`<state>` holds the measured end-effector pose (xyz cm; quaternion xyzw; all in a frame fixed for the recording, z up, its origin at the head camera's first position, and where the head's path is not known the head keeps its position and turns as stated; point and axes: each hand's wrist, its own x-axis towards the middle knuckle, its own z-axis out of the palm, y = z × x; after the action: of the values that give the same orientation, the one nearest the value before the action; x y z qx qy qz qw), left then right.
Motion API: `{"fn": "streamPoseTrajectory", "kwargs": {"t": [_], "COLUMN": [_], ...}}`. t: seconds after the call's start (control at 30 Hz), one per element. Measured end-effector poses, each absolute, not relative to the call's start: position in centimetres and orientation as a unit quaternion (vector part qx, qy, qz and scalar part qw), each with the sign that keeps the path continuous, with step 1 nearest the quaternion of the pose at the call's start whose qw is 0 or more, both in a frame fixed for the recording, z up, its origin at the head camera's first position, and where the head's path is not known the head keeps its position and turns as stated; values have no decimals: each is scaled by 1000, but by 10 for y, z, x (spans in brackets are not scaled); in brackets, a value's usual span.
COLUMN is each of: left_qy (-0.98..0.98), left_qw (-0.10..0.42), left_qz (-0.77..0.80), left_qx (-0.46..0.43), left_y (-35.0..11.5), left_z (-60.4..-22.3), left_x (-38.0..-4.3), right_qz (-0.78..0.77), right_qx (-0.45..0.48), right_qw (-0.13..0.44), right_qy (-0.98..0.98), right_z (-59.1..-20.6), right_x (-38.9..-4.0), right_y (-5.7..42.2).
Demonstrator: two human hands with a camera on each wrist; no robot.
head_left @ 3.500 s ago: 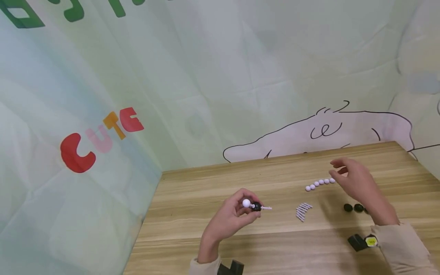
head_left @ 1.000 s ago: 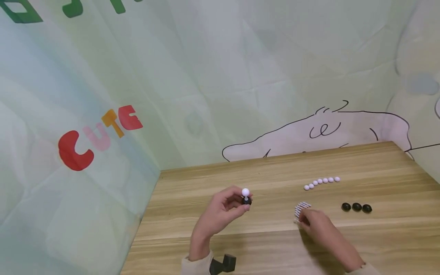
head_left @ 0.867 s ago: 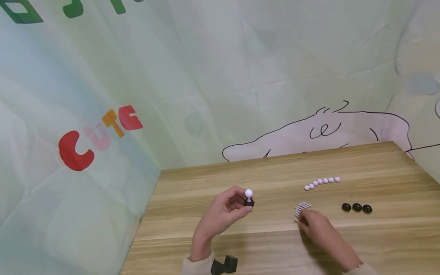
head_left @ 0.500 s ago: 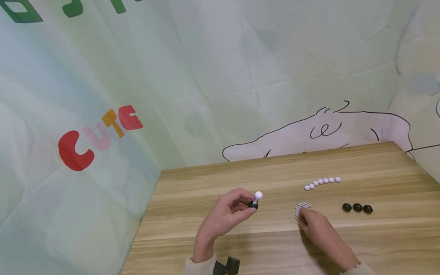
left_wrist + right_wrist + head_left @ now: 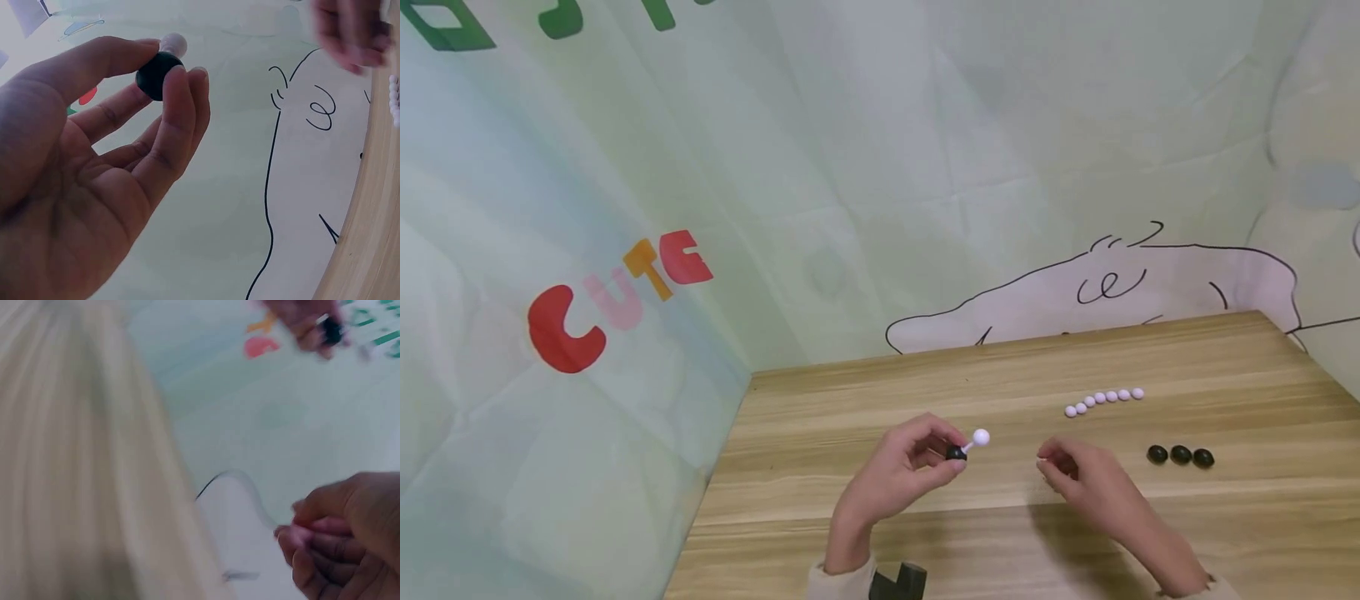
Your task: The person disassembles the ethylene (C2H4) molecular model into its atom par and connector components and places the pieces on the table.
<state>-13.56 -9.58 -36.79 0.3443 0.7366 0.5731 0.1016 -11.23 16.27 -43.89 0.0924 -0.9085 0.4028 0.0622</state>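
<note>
My left hand pinches a black ball between thumb and fingers, above the table. From that ball a short white stick leads to a white ball, which points up and to the right. In the left wrist view the black ball sits at the fingertips, the white ball behind it. My right hand is over the table with thumb and fingertips pinched together. A small pale tip shows there, like the end of a white connector stick, mostly hidden. The group of white sticks is covered by this hand.
On the wooden table, a curved row of several white balls lies at the back right. Three black balls lie to the right of my right hand. A printed cloth backdrop rises behind and left of the table.
My right hand went from beside the white balls to the stick group, pinched there, then rose slightly. The left hand shifted right over the last second and turned the ball piece, its white ball swinging rightward.
</note>
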Motion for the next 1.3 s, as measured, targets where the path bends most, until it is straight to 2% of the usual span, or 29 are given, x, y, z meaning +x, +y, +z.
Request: {"fn": "streamPoseTrajectory", "kwargs": {"t": [0.13, 0.3, 0.57, 0.7, 1.03, 1.3], "left_qy": [738, 745, 782, 785, 789, 788], "left_qw": [119, 127, 87, 83, 127, 145], "left_qz": [564, 541, 494, 478, 447, 430], "left_qx": [351, 369, 371, 384, 401, 416], "left_y": [-91, -85, -81, -81, -81, -83], "left_z": [-367, -367, -370, -370, -364, -359], "left_x": [-134, -131, -131, -131, -131, -133], "right_qz": [501, 551, 553, 540, 517, 503], "right_qx": [153, 218, 250, 251, 285, 312], "right_qw": [91, 125, 152, 173, 167, 187], "right_qy": [-847, -796, -780, -785, -790, -784], "right_z": [-408, -391, -395, -396, -395, -393], "right_x": [-100, -89, -83, -82, -83, -84], "right_y": [152, 138, 125, 122, 126, 128]}}
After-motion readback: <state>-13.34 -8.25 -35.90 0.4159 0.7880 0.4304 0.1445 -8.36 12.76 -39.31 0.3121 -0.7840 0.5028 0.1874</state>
